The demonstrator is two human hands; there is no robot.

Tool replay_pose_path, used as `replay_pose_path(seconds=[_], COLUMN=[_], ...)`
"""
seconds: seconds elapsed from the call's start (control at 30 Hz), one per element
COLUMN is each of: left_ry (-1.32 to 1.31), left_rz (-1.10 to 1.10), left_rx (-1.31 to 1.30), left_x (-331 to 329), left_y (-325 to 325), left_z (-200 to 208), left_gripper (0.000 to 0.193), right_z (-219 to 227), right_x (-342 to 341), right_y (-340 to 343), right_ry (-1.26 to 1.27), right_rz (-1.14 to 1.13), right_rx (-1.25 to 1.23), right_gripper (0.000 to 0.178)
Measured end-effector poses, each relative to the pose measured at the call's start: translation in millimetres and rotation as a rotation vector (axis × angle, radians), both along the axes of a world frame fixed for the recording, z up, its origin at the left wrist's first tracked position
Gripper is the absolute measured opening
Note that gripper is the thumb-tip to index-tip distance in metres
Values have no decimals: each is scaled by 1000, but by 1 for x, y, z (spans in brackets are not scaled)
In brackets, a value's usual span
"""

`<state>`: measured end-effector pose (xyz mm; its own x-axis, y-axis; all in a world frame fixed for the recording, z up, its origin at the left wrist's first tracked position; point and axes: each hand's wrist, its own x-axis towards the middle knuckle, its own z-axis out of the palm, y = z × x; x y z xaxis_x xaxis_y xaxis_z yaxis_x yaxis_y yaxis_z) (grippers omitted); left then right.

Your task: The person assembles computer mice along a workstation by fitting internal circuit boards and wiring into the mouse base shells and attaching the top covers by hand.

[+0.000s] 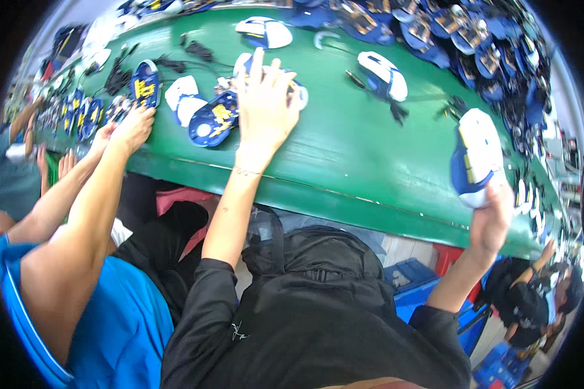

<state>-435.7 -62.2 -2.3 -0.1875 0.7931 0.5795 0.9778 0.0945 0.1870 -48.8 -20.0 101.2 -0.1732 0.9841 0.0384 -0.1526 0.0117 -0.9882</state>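
Note:
My right hand (pixel 491 217) is closed round the lower end of a white-and-blue plastic housing (pixel 479 152), a rounded, elongated shell held up over the right part of the green bench. My left hand (pixel 267 107) reaches far forward with its fingers stretched out. Under and around its fingers lies another white-and-blue housing (pixel 300 96), mostly hidden, so I cannot tell how firmly the hand touches it. Just left of that hand rests an open blue half-shell (pixel 213 122) with yellow parts inside. A white-and-blue housing (pixel 184 100) sits beside it.
Along the green bench (pixel 370 175) lie more housings (pixel 264 32) (pixel 383 74) and black cords (pixel 117 74). Blue shells with parts are heaped at the far right (pixel 428 32). At my left, a co-worker's hands (pixel 133 129) hold a blue half-shell (pixel 146 84). Blue crates (pixel 412 285) stand below.

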Motion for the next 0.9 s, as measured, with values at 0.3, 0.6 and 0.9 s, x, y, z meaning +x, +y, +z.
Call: replay_pose_path(seconds=[0.3,0.6,0.9], left_ry=[-79,-321,-509], left_rz=[-121,-67,-109], left_rx=[3,3,-1], left_x=[21,58,52], left_y=[-8,-60,-68], left_z=[13,1,-6], left_gripper=[23,21,22], right_z=[-94,-112,-115], right_x=[30,-1,-6], right_y=[-35,-38,15], right_ry=[-619,-1169,-1339], right_rz=[-147,-129,-330], right_rx=[-137,468,498], right_gripper=[53,77,68])
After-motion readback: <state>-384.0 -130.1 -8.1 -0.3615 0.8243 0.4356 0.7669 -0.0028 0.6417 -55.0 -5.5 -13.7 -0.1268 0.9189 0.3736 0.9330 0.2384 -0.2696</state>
